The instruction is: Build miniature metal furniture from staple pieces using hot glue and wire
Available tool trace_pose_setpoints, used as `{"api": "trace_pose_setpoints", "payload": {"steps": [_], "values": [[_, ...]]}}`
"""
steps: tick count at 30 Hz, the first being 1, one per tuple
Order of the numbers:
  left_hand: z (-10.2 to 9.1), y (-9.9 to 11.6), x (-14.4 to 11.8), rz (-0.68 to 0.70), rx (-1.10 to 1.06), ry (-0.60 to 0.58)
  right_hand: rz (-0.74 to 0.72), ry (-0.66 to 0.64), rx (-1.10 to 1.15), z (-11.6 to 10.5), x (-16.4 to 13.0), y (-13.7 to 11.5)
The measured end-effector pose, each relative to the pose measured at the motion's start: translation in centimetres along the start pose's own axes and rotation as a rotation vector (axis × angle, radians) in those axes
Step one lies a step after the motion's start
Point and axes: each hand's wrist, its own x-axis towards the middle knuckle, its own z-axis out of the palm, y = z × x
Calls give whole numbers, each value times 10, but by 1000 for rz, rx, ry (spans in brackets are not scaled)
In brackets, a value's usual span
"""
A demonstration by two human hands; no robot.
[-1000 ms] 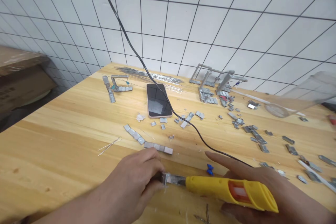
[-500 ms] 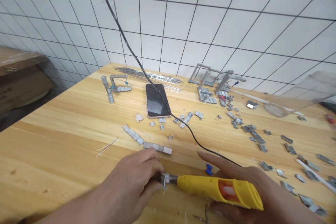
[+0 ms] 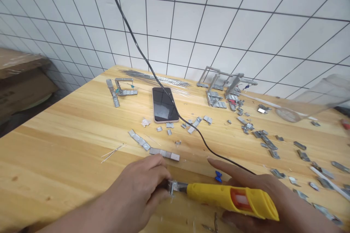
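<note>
Presently, the right hand (image 3: 259, 179) grips one yellow tool (image 3: 207, 193) at the near edge of the bench, index finger extended along the far side; part of the hold is hidden behind the tool. The left hand (image 3: 136, 189) is closed in a pinch on one metal part (image 3: 171, 187), located at the tool's tip (whether the two touch cannot be told).

Handling: the tool is probably fairly light, with a stiff shell; hold it by the thick yellow body, clear of the tip. The part is likely light, stiff and prone to slip; pinch it by its outer sides.

One blue piece (image 3: 218, 176) lies just beyond the tool. Two metal strips (image 3: 164, 154) lie beyond the left hand, nearly end to end. One phone (image 3: 165, 109) lies flat farther back; one black cord (image 3: 136, 41) passes in front of it. One frame (image 3: 128, 92) stands at far left; several more stand at far right, overlapping too much to count. One wire bundle (image 3: 175, 81) lies near the tiled wall (image 3: 191, 18).
</note>
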Motion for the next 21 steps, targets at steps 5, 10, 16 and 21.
{"api": "trace_pose_setpoints", "payload": {"steps": [5,10,16,21], "values": [[1,-1,3,5,-5,-6,-64,-21,3,8,2,-1],[0,-1,4,1,-11,-19,-142,-29,-9,12,1,3],[-1,1,3,6,-24,-17,-142,17,-77,1,-2,7],[-1,1,4,8,-21,-23,-118,38,-141,-10,-6,11]]}}
